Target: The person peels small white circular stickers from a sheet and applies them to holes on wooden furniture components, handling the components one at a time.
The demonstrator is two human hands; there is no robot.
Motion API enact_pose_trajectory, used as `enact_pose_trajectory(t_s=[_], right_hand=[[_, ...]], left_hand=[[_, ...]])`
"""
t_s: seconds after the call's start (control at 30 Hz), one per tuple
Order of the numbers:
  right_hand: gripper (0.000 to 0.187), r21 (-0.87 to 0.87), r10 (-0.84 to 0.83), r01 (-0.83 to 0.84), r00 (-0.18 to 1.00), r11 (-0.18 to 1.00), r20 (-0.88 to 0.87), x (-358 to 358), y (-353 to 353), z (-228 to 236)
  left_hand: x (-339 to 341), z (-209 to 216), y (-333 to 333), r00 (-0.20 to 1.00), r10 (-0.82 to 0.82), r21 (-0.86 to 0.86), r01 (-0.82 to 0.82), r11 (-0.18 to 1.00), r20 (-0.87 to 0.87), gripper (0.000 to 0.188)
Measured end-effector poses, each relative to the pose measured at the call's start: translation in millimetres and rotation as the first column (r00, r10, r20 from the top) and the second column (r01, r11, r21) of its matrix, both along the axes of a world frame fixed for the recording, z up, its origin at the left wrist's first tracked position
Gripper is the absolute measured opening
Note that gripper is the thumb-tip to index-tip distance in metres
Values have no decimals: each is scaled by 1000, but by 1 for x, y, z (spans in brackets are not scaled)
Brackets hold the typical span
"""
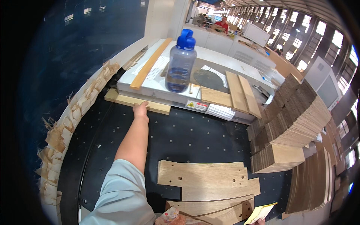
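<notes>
My left hand [141,111] reaches forward and closes on a narrow wooden board [157,108]. That board lies along the front edge of a white machine ledge, on a black perforated table [191,138]. At the bottom edge only a bit of my right hand [260,221] shows, its fingers closed on a flat yellow piece [261,212], perhaps paper or card. Between my arms lie several flat wood-look panels [210,173], some with drilled holes. One drilled panel [234,214] sits partly beneath the yellow piece.
On the ledge stand a large blue-capped bottle [180,67], a long wooden strip [152,63] and short boards [240,93]. Tall stacks of brown panels [288,116] rise at right. A torn-paper-lined edge [63,138] curves along the left. A person in red [222,24] is far behind.
</notes>
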State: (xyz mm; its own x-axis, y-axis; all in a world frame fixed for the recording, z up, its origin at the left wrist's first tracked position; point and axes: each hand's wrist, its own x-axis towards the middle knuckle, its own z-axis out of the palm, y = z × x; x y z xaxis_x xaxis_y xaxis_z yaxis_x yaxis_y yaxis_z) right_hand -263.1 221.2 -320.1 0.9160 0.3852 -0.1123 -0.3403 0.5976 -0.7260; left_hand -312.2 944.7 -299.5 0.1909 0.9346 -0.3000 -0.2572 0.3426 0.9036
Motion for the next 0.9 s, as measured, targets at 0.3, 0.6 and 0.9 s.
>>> enact_pose_trajectory(t_s=[0.3, 0.6, 0.9], right_hand=[[62, 64, -20, 19, 1000, 998, 18, -8, -14, -8], [62, 85, -44, 43, 999, 995, 21, -21, -27, -12], [61, 100, -66, 64, 998, 993, 16, -33, -38, -19]], left_hand=[[3, -5, -7, 991, 61, 131, -45, 990, -122, 86], [0, -24, 10, 998, -56, 92, 58, 994, -27, 86], [1, -28, 18, 998, -37, 113, 44, 993, -57, 87]])
